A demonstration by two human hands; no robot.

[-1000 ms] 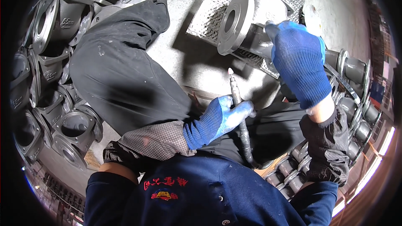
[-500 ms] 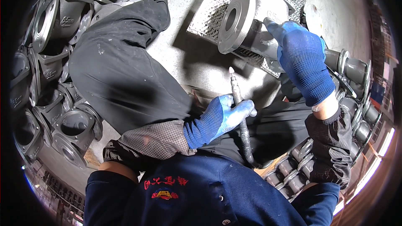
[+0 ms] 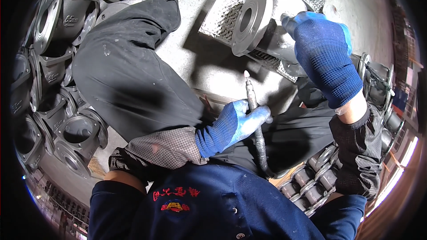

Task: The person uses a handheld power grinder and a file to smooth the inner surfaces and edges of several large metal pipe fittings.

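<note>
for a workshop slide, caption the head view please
Gloved left hand holds a pointed tool; gloved right hand at a flanged casting on a textured plate.

Floor (image 3: 189,31): pale grey, strongly lit, ahead of my left fingers (image 3: 260,115).
Shadow (image 3: 207,55): dark across that floor, also ahead of them.
Bright strip (image 3: 400,169): slanting, well behind and right of my right fingers (image 3: 290,24).
Far right: brownish background, blurred.

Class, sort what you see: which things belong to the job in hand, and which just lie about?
In use:
tool, in the left hand
casting, right hand at it
grating, under the casting

Apparently just lying about:
left-side castings
right-side castings
</note>
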